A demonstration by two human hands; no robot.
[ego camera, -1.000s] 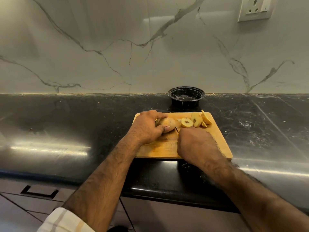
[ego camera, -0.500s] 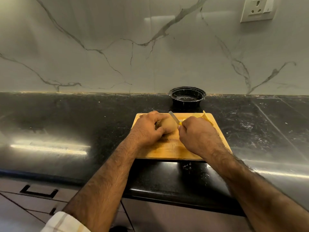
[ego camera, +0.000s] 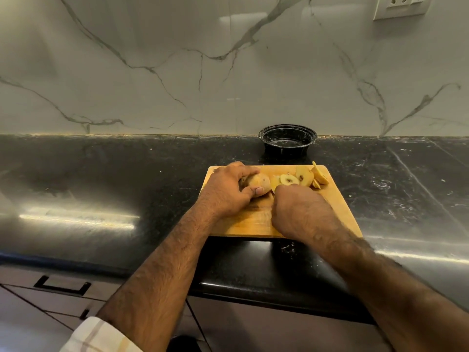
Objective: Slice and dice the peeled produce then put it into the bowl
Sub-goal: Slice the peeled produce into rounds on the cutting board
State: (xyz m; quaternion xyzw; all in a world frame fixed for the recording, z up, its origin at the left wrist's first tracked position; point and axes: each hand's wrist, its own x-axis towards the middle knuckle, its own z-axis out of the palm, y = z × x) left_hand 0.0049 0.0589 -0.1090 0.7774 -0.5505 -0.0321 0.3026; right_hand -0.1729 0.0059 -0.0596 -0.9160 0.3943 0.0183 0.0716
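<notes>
Fingers (ego camera: 250, 171) of left hand (ego camera: 225, 191) grip produce (ego camera: 257, 184) near board's (ego camera: 337, 204) far edge.

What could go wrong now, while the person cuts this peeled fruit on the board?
1. The left hand grips the peeled fruit with its thumb right at the cut end, close to the right hand; the blade is hidden, so a slip might nick it.
2. The slices pile near the far right corner of the cutting board; some could slide onto the counter.
3. The black bowl is empty; nothing is transferred yet.
</notes>
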